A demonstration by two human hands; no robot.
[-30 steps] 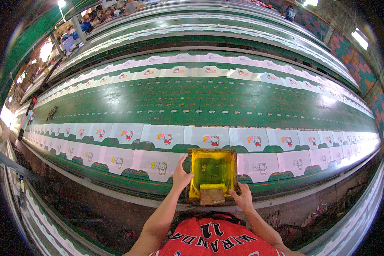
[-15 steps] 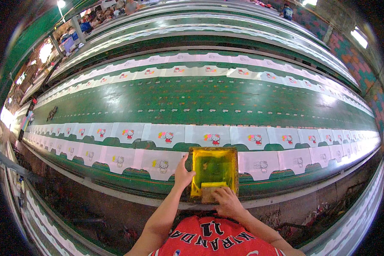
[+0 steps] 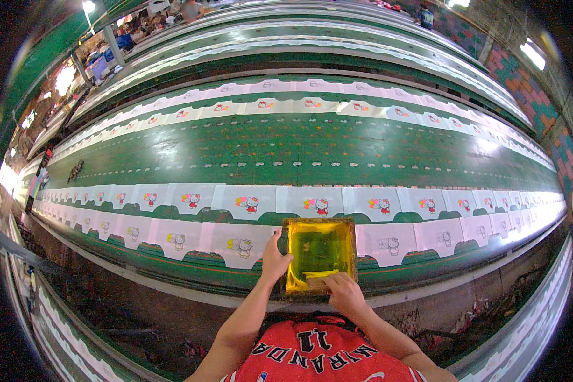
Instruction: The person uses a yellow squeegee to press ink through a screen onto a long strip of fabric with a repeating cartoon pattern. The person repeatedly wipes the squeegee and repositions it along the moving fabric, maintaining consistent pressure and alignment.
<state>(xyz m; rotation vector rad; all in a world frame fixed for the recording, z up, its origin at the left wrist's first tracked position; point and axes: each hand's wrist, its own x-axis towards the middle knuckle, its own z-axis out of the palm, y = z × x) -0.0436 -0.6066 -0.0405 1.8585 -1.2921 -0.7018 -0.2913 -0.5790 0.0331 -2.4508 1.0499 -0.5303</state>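
Note:
A square screen printing frame (image 3: 354, 245) with yellow ink on its mesh lies over the near row of white cloth pieces, directly in front of me. My left hand (image 3: 274, 260) grips its left side, the thumb resting at the rim. With my right hand (image 3: 345, 294) I hold a squeegee (image 3: 316, 281) inside the frame, low down near the rim closest to me. Yellow ink shows along the squeegee's edge. On the left, a cloth piece (image 3: 239, 244) bears a cartoon cat outline with yellow patches; the piece to the right (image 3: 393, 246) has grey outlines without yellow.
Behind the frame runs a second row of cloth pieces (image 3: 318, 202) with coloured cat prints. They lie on a long green printing table (image 3: 223, 149) with further rows along its far side. More long tables extend beyond. Another person (image 3: 426, 18) stands far off at upper right.
My right hand and the squeegee have shifted slightly away from me, and the squeegee is tilted differently. The frame and my left hand stay nearly in place.

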